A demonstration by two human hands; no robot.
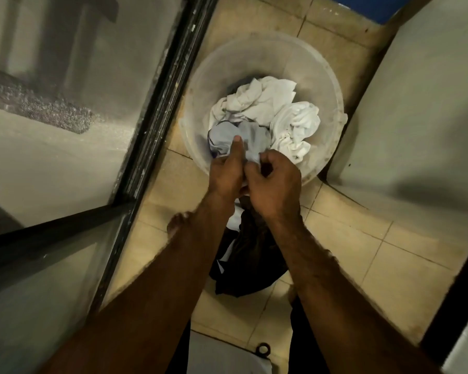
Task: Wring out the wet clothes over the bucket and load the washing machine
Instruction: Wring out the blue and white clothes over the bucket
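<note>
Landmark: translucent round plastic bucket (pixel 314 66), standing on beige floor tiles (pixel 349 238).

Left of the bucket: black-framed glass door (pixel 157 109), its frame running close past the bucket's wall.

At the near rim: left hand (pixel 226 174), forearm reaching in from below. One digit lies straight along the pale grey wet garment (pixel 250 139); the other fingers curl under it, so I log this as a closed hold on the cloth. I judge the straight digit pins the fabric so that it cannot slip while being gathered.

The garment sits inside the bucket on the near side, its near edge lifted into the hands, kept over the bucket so that drips fall back in.

Just right of it: right hand (pixel 274 184), knuckles up, fingers curled tight and pinching the garment's near edge. The two hands touch. It looks like bunching before a twist.

Below the hands, outside the near rim: a dark cloth (pixel 249 255). I cannot tell whether it is held.

Farther in and to the right: crumpled white clothes (pixel 260 98), not yet handled.

Right of the bucket: a white flat-sided cabinet (pixel 416 103), possibly the machine; unconfirmed.
</note>
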